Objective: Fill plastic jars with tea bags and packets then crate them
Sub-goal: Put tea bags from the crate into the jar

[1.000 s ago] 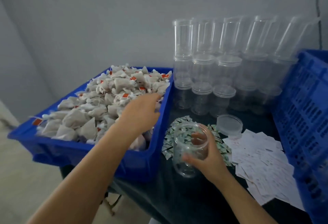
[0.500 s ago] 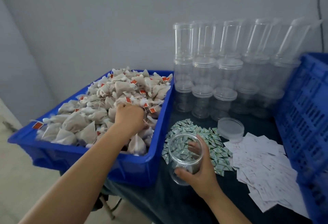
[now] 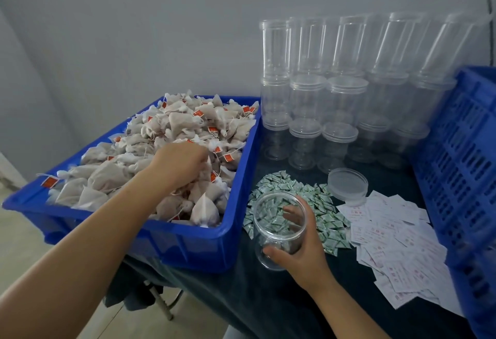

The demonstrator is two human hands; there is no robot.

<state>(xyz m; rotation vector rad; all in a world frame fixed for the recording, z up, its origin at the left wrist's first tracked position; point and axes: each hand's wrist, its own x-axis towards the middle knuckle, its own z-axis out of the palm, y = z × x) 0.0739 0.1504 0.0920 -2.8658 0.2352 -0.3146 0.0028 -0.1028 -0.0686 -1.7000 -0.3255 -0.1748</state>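
Where a plain grey wall (image 3: 134, 30) backs the dark-clothed table (image 3: 268, 298), the left hand (image 3: 179, 162) digs curled fingers into tea bags (image 3: 188, 129) heaped in a shallow blue plastic tray (image 3: 193, 244); the right hand (image 3: 303, 252) grips an open clear plastic jar (image 3: 277, 227) beside green packets (image 3: 316, 199), white paper slips (image 3: 397, 236) and a blue slatted crate (image 3: 467, 164).

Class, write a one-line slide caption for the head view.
Left hand grabs tea bags from the blue tray; right hand holds an open jar.
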